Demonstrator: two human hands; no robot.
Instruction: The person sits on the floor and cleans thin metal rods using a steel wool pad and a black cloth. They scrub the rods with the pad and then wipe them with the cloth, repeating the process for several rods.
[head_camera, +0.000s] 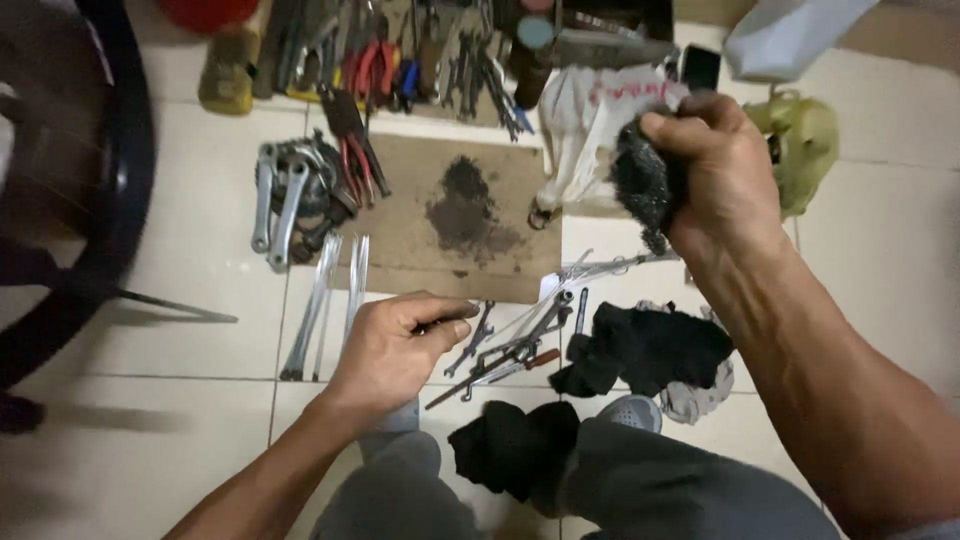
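Right hand (715, 160) up in the upper right of the frame, clenched around a grimy dark rag (640, 185). Left hand (395, 350) at lower centre, fingers curled on a thin metal tool (440, 322), spanners (520, 345) lying just beside it on the tiled floor (150, 420).

A pale tiled floor (150, 420) carries everything. Directly beyond the left hand (395, 350) lies a flat brown cardboard sheet (400, 230) with a dark greasy stain. Just left of that hand lie long silvery spokes (318, 300), with crank arms (285, 195) further off. Between the two hands lies a scatter of wrenches (515, 350). Below the right hand (715, 165) a black rag (645, 350) lies crumpled; pliers and other tools (400, 60) line the far edge.
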